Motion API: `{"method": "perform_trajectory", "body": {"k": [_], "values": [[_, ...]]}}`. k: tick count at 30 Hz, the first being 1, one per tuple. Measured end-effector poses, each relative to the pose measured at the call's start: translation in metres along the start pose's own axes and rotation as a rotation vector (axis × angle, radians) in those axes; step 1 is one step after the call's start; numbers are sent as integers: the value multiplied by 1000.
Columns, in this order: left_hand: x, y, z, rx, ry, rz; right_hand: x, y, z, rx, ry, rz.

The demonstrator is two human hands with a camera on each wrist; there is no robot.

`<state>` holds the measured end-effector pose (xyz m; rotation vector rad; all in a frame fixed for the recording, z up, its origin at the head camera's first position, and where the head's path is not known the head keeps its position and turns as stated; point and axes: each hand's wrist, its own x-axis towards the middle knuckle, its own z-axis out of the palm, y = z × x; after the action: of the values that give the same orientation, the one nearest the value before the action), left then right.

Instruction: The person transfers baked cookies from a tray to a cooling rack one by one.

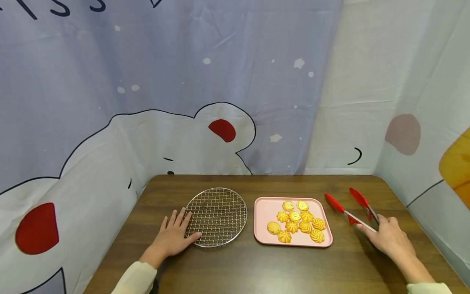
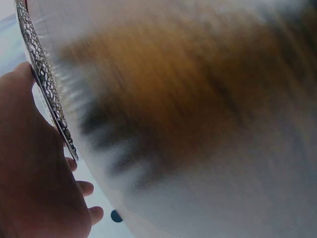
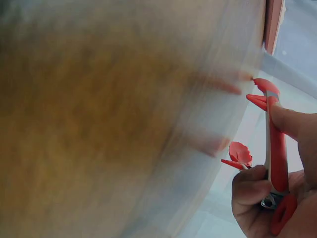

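Observation:
A round wire rack (image 1: 217,217) lies on the brown table (image 1: 235,269). My left hand (image 1: 175,236) lies flat with spread fingers on the rack's left edge; the left wrist view shows the rack's rim (image 2: 47,89) against the palm. Right of the rack stands a pink tray (image 1: 265,208) with several yellow piped cookies (image 1: 298,223). Red-tipped metal tongs (image 1: 350,208) lie spread apart at the right. My right hand (image 1: 389,237) grips their handle end, and the right wrist view shows fingers curled round the tongs (image 3: 274,148).
A cartoon-printed cloth backdrop (image 1: 154,102) hangs behind the table and on both sides. Bare wood lies in front of the rack and tray, toward the near edge.

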<state>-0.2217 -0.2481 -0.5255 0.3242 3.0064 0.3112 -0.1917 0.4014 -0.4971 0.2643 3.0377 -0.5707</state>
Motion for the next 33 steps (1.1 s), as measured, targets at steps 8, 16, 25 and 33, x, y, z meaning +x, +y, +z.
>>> {"method": "perform_trajectory", "body": {"k": [8, 16, 25, 33], "values": [[1, 1, 1, 0, 0, 0, -5, 1, -10, -35, 39, -1], [1, 0, 1, 6, 1, -5, -9, -1, -12, -79, 201, -78], [0, 0, 2, 4, 7, -5, -15, -2, -8, -50, 396, -262], [1, -1, 3, 3, -4, -5, -25, -8, -16, -20, 410, -351]]}}
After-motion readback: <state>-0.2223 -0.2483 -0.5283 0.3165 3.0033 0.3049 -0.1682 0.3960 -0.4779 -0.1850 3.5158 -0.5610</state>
